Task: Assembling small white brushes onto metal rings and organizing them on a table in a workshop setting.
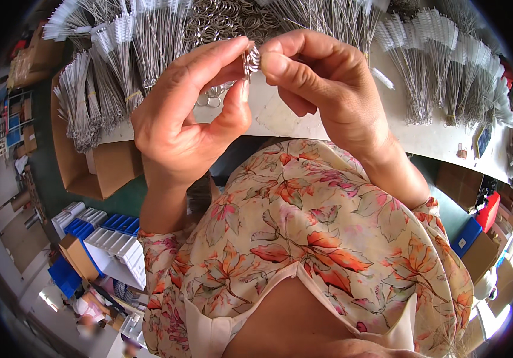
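Your desk [277,120] has a bare strip along its near edge, with wire-stemmed brush bundles [421,68] to either side. Above it, your left hand [186,113] and right hand [335,80] pinch small metal rings [251,60] between their fingertips.

- A person's left hand [185,116] and right hand [334,83] pinch a small cluster of metal rings [252,61] between fingertips, above a pale worktable [435,140].
- Bundles of white-tipped wire brushes [429,65] line the table to both sides, flanking a pile of loose rings [232,17].
- Below the table's left end, an open cardboard box [113,170] stands near blue and white bins [116,253].
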Demonstrator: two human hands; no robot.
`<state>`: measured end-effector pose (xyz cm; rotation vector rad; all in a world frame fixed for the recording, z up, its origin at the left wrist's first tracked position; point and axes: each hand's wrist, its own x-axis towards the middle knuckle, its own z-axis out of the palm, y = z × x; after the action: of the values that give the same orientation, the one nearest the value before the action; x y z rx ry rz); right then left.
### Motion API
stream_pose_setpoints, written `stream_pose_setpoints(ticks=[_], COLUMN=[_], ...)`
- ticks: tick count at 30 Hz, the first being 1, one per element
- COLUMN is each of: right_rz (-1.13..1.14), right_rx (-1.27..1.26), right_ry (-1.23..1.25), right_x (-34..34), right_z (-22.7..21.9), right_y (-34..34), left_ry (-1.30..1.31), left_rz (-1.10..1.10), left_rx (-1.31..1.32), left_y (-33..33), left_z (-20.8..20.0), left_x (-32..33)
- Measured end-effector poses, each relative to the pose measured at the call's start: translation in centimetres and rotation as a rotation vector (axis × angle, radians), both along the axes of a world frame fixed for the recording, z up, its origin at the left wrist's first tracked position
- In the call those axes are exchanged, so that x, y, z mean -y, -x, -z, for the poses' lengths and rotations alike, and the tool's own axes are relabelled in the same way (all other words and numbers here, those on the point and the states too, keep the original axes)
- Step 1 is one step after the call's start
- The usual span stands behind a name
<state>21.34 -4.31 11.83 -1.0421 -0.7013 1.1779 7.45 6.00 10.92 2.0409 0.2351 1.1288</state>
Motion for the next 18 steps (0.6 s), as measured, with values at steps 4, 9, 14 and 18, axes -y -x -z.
stream_pose_setpoints(ticks=[4, 9, 14, 18], right_rz=[0.045, 0.002, -0.096, -0.140], right_rx=[0.005, -0.037, 0.030, -0.034], right_ry=[-0.022, 0.012, 0.082, 0.107], right_x=[-0.5, -0.7, -0.9, -0.8], right_z=[0.2, 0.6, 0.6, 1.3], right_y=[0.1, -0.4, -1.1, -1.1], left_ry=[-0.028, -0.001, 0.110, 0.174], left_rz=[-0.023, 0.002, 0.119, 0.121], left_rx=[-0.001, -0.064, -0.077, 0.005], left_y=[-0.2, -0.2, -0.1, -0.2], left_z=[0.4, 0.2, 0.3, 0.5], left_x=[-0.2, -0.7, -1.2, -0.6])
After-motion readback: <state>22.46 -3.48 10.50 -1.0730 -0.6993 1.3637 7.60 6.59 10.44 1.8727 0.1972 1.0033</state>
